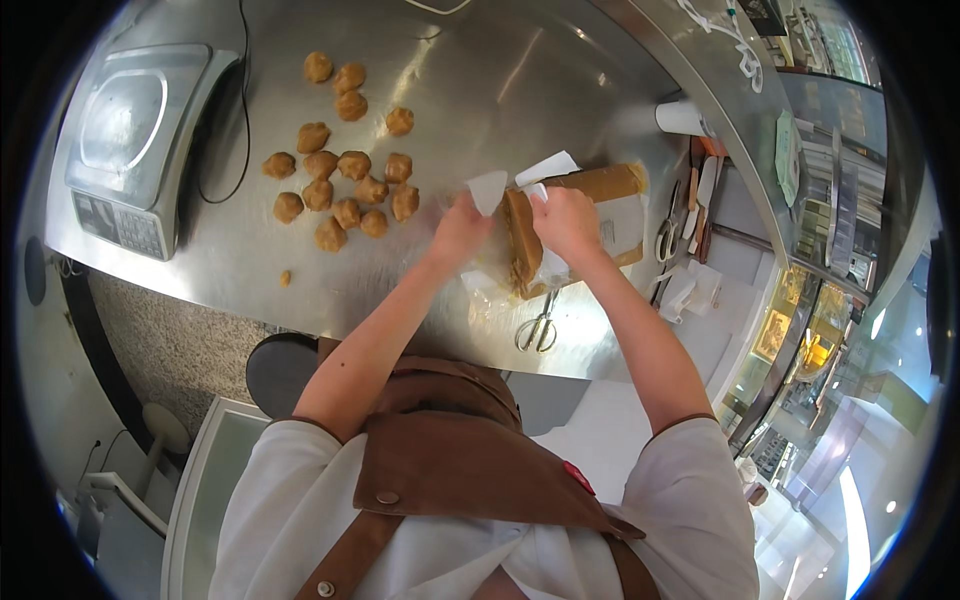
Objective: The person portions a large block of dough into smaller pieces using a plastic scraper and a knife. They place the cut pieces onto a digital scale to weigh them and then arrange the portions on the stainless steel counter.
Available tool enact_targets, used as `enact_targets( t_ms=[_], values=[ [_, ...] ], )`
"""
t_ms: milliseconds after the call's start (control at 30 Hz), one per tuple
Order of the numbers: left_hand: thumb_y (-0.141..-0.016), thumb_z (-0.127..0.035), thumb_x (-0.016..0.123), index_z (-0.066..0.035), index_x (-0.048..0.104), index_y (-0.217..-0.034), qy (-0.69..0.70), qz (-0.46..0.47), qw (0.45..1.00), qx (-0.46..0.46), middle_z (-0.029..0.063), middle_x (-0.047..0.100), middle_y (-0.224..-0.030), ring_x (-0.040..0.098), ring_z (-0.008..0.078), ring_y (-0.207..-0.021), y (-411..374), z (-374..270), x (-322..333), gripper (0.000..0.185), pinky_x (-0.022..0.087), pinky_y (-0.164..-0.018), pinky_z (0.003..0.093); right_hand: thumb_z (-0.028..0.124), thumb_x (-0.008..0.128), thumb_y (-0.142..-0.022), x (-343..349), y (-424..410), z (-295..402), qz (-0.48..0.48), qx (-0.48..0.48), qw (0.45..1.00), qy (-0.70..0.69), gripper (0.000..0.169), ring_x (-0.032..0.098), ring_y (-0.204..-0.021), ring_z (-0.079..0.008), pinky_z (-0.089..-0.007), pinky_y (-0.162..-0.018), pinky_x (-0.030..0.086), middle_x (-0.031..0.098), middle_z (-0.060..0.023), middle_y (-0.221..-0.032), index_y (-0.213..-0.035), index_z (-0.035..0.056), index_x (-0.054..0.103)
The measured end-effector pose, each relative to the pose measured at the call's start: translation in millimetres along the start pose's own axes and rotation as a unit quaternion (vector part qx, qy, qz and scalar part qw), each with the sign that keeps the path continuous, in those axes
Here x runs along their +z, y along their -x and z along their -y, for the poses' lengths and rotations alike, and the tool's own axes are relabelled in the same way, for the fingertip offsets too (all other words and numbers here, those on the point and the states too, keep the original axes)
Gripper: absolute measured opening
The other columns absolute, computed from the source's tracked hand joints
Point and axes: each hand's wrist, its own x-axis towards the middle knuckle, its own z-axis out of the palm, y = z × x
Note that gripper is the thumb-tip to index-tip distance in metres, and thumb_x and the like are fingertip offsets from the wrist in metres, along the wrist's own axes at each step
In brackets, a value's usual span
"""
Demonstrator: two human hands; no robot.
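My left hand (461,230) grips a flat white scraper (487,191), its blade pointing away from me just left of a cut block of brown paste (527,240). My right hand (568,225) is closed on top of that block, with a small white piece (537,192) at its fingertips; what the piece belongs to is hidden. A white sheet (546,168) juts out beyond the right hand. Clear plastic wrapping with a printed label (617,225) covers the block's right part. Loose film (487,292) lies at its near left end.
Several brown paste balls (355,165) and a small crumb (285,278) lie left on the steel table (480,90). A digital scale (127,142) stands far left. Scissors (536,334) sit near the front edge; more scissors (666,241), knives (701,195) and a white cup (679,118) are right.
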Motion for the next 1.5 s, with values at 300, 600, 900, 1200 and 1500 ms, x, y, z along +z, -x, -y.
enact_targets(
  t_ms=[300,600,900,1200,1500],
  values=[
    [-0.086,-0.018,0.06,0.0,0.054,-0.098,-0.046,0.001,0.999,0.012,0.0158,0.065,-0.089,0.061,0.0305,-0.085,-8.2,41.4,7.6,0.022,0.049,-0.074,0.0412,0.016,0.061,-0.074,15.6,-29.5,9.6,-0.036,-0.04,0.999,0.007,0.015,0.064,-0.07,-0.0389,-0.0501,-0.065,0.05,0.065,-0.02,-0.072,-0.07,0.0038,0.068],
    [-0.093,-0.012,0.053,-0.002,0.052,-0.107,0.104,0.073,0.99,-0.067,0.0072,0.064,-0.085,0.062,0.0137,-0.072,20.3,-35.5,-9.2,0.018,0.053,-0.068,0.0271,0.023,0.056,-0.084,12.5,-32.9,5.3,-0.091,0.008,0.994,-0.052,0.025,0.066,-0.067,-0.0341,-0.0459,-0.06,0.051,0.066,-0.015,-0.069,-0.069,0.0065,0.067],
    [-0.097,-0.02,0.054,-0.004,0.053,-0.122,0.097,0.103,0.987,-0.08,0.0062,0.065,-0.095,0.062,0.0135,-0.079,38.8,-18.6,-8.7,0.029,0.052,-0.072,0.0275,0.03,0.053,-0.091,13.3,21.3,4.2,-0.078,0.061,0.992,-0.073,0.031,0.067,-0.068,-0.0354,-0.0453,-0.06,0.051,0.066,-0.016,-0.069,-0.079,0.0042,0.065],
    [-0.096,-0.012,0.05,-0.006,0.054,-0.117,0.163,0.102,0.976,-0.097,0.0044,0.063,-0.097,0.061,0.0123,-0.087,42.1,-24.8,4.5,0.023,0.052,-0.073,0.0262,0.027,0.053,-0.091,28.2,24.5,-7.9,-0.085,0.027,0.993,-0.079,0.028,0.065,-0.064,-0.0362,-0.0469,-0.06,0.051,0.065,-0.0193,-0.07,-0.08,0.0042,0.064],
    [-0.094,-0.01,0.048,-0.001,0.053,-0.118,0.069,0.002,0.991,-0.118,0.008,0.064,-0.099,0.062,0.0147,-0.088,38.9,-40.1,-7.3,0.026,0.051,-0.074,0.0292,0.021,0.058,-0.091,33.3,28.3,-8.8,-0.191,-0.056,0.978,-0.069,0.023,0.062,-0.055,-0.0336,-0.0422,-0.051,0.05,0.063,-0.0147,-0.065,-0.075,0.0043,0.057]
  ],
)
